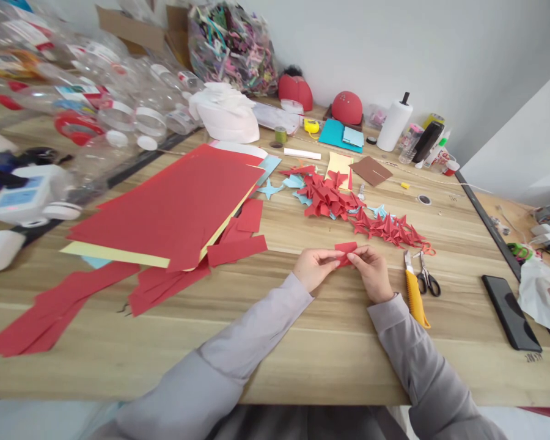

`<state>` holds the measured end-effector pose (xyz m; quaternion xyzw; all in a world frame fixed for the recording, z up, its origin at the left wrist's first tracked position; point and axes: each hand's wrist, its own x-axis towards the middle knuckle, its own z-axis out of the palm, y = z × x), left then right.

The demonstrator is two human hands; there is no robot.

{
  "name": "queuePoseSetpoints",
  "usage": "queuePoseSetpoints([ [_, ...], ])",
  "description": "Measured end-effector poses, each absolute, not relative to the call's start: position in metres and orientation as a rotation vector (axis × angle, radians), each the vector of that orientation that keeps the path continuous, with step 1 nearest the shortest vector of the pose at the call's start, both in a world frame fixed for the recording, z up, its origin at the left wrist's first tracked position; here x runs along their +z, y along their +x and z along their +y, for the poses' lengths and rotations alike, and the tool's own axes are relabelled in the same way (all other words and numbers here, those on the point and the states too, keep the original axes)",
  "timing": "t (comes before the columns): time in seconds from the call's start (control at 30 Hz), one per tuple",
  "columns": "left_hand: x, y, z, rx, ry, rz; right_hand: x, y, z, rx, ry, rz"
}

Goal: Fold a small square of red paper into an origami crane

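A small piece of red paper (346, 247) is pinched between both hands just above the table. My left hand (315, 267) grips its left side with thumb and fingers. From the right, my right hand (371, 269) holds the same piece, its thumb pressed on the lower edge. Beyond the hands lies a pile of folded red paper stars (332, 198), with more red stars (387, 227) trailing to the right. A light blue paper star (269, 189) rests left of the pile. Whether the held piece has folds is hard to make out.
Red sheets (174, 201) and cut red strips (64, 305) lie to the left. A yellow-handled cutter (415, 293), scissors (426, 278) and a black phone (511, 311) are on the right. Plastic bottles (114, 79) crowd the back left; a white bottle (394, 125) stands at the back.
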<state>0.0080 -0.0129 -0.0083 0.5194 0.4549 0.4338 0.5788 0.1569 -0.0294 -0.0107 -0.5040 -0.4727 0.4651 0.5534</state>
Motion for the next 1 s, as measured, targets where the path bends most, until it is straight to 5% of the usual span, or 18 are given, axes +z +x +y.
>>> queuePoseSetpoints([
  [1.0, -0.01, 0.0157, -0.0188, 1.057, 1.083, 1.039, -0.0108, 0.1549, -0.0304, 1.06, -1.21, -1.041],
])
